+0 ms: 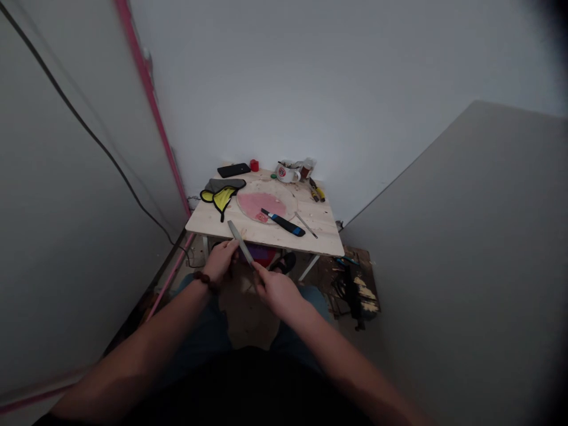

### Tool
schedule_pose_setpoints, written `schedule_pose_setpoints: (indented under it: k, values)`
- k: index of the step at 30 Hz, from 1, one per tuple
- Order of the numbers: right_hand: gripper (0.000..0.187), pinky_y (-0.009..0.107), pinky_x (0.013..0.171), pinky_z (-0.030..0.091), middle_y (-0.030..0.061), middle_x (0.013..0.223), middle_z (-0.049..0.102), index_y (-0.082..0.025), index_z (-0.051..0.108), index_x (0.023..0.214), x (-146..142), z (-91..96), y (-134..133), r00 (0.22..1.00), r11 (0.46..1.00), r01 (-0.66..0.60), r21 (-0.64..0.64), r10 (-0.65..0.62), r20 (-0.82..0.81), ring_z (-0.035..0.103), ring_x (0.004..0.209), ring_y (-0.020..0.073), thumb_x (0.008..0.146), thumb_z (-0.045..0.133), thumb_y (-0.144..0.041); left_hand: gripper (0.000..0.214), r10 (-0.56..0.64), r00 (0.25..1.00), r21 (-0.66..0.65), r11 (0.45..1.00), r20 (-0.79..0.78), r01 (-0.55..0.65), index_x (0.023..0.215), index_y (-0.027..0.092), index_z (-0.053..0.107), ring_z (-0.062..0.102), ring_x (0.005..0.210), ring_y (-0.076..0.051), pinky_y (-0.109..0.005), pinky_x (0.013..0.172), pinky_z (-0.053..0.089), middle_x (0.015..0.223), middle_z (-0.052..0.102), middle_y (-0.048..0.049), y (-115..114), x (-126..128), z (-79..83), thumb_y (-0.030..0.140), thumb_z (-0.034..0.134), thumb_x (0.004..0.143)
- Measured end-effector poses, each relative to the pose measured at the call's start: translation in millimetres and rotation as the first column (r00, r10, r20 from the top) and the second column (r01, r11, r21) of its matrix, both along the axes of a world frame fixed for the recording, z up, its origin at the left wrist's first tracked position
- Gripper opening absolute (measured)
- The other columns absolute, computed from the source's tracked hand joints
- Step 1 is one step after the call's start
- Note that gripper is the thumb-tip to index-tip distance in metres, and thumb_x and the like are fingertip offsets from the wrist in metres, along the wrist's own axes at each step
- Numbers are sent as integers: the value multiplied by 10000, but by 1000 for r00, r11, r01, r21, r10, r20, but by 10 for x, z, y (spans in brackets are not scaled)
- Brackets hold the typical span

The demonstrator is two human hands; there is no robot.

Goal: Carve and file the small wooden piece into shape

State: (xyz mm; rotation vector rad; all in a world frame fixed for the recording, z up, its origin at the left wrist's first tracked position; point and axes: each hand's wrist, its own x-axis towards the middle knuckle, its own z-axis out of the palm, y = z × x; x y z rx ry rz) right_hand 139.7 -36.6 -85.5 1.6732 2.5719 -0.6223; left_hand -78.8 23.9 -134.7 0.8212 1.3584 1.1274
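My right hand [276,289] is closed round the near end of a long flat metal file [239,239], which slants up and left over the front edge of the small wooden table [323,234]. My left hand [220,260], with a bead bracelet at the wrist, is closed just below the table's front edge; its fingers touch the file near its middle. What lies under those fingers is hidden. Both hands hover above my lap, in front of the table.
On the table lie a round board with a pink patch [266,201], a black and blue handled tool [284,223], a thin metal rod [306,225], a yellow and grey glove [220,192], a black phone [234,170], a mug [285,173] and screwdrivers [316,191]. Tools lie on the floor [355,290] at right.
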Motion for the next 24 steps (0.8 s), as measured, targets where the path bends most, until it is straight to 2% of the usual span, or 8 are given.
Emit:
schedule_pose_setpoints:
  k: [4,8,12,17,20,24]
  values:
    - [657,367,1016,618,153,1492,825,-226,480,1832,32,-94,33,998,999,28,38,-25,-64,829,1247,307,1177,506,-272,433,28,998,12,1000,-57,-28,770,232,657,516,620,-170,-275,567,364,731,618,-19,31,-47,10,614,802,915]
    - [603,364,1084,622,145,1532,805,-226,545,1793,145,-152,3,987,995,79,64,-69,-142,824,1286,291,1197,499,-305,381,89,995,9,996,-41,-88,819,235,675,512,618,-169,-280,574,383,743,619,-12,37,-11,16,588,786,911]
    - [657,392,1151,628,116,1624,754,-238,545,1793,315,-217,-122,974,995,93,47,-81,-210,794,1371,302,1137,573,-265,333,145,989,-10,989,-8,-146,825,230,672,524,624,-166,-276,569,389,753,622,-9,50,3,14,538,779,893]
    - [656,431,1206,623,125,1642,740,-245,576,1769,557,-411,-247,954,990,104,96,-72,-290,779,1395,291,1113,567,-225,260,162,987,-25,987,5,-162,803,218,698,571,667,-172,-270,590,412,766,667,-27,114,-45,1,442,803,884]
    - [652,435,1207,624,123,1632,747,-249,570,1770,651,-470,-271,953,989,117,94,-85,-291,775,1401,292,1118,565,-242,264,169,986,-42,985,14,-168,806,225,702,578,652,-175,-276,590,421,748,665,-25,148,-64,-2,442,812,908]
    - [642,426,1190,630,119,1631,749,-254,550,1787,729,-404,-313,970,993,103,53,-89,-226,780,1394,298,1146,541,-268,287,169,986,-37,985,6,-169,806,223,715,583,644,-182,-287,577,415,763,679,-41,149,-67,19,456,831,927]
